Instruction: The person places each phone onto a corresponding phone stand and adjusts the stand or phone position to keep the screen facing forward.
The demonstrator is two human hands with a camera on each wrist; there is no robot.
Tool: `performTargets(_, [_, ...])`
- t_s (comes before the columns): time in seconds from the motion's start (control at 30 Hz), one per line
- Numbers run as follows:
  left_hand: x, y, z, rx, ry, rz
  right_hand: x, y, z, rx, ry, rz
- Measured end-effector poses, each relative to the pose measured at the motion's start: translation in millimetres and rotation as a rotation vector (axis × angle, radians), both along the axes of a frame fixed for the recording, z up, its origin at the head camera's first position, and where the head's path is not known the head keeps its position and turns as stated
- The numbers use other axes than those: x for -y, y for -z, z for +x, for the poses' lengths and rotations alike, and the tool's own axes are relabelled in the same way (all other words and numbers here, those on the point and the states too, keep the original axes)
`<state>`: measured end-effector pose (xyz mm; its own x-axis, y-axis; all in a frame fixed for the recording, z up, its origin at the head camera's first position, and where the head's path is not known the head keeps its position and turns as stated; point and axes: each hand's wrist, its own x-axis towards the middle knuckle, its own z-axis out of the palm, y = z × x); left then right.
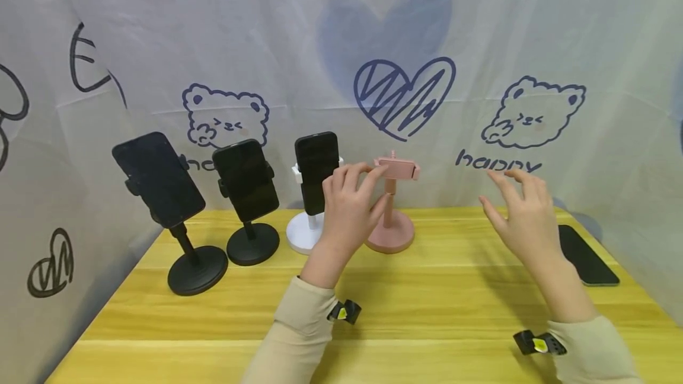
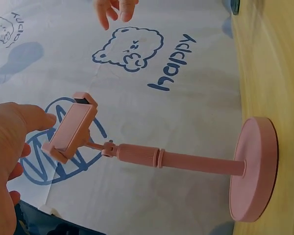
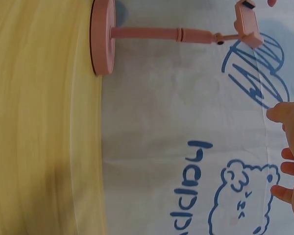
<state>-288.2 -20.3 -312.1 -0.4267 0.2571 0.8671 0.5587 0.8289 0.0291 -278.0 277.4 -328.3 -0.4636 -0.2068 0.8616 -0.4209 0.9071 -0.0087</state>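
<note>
A pink phone stand (image 1: 389,230) with a round base and an unfilled clamp head (image 2: 74,128) stands upright at the table's back. My left hand (image 1: 348,200) is in the air beside that head, fingers bent loosely; the left wrist view shows the thumb (image 2: 41,119) close to it, with a small gap. My right hand (image 1: 525,218) hovers farther right with thumb and fingers spread, holding nothing. In the right wrist view its fingers (image 3: 283,193) are apart from the pink stand (image 3: 142,33). Beyond the right wrist a dark phone (image 1: 587,256) lies flat on the table.
To the left, two black stands (image 1: 197,271) and a white stand (image 1: 300,233) each hold a dark phone (image 1: 158,179). The left hand partly covers the white one. A printed curtain (image 1: 299,28) hangs behind the yellow wood-grain table (image 1: 427,319).
</note>
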Motion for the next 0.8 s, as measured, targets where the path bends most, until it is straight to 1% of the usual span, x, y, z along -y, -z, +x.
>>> performTargets(0.13, [-5.1, -3.6, -3.5, -0.006, -0.022, 0.020, -9.0, 2.0, 0.2, 0.019, 0.032, 0.002])
performTargets(0.23, [-8.2, -6.7, -5.7, 0.007, -0.039, 0.046, -15.9, 2.9, -1.0, 0.020, 0.045, -0.005])
performTargets(0.33, [-10.8, -9.0, -7.9, 0.040, -0.054, 0.070, -22.1, 3.0, -2.6, 0.022, 0.058, -0.018])
performTargets(0.5, [-13.5, -10.1, -11.1, 0.135, -0.093, 0.116, -30.9, 2.4, -4.2, 0.043, 0.095, -0.039])
performTargets(0.6, [-14.9, -9.2, -12.8, 0.185, -0.100, 0.151, -36.3, 2.0, -3.9, 0.046, 0.112, -0.048])
performTargets(0.7, [-16.5, -8.3, -14.5, 0.210, -0.093, 0.190, -42.3, 1.5, -3.7, 0.035, 0.121, -0.049])
performTargets(0.8, [-18.6, -8.0, -15.9, 0.206, -0.086, 0.221, -48.2, 0.7, -3.9, 0.028, 0.131, -0.055])
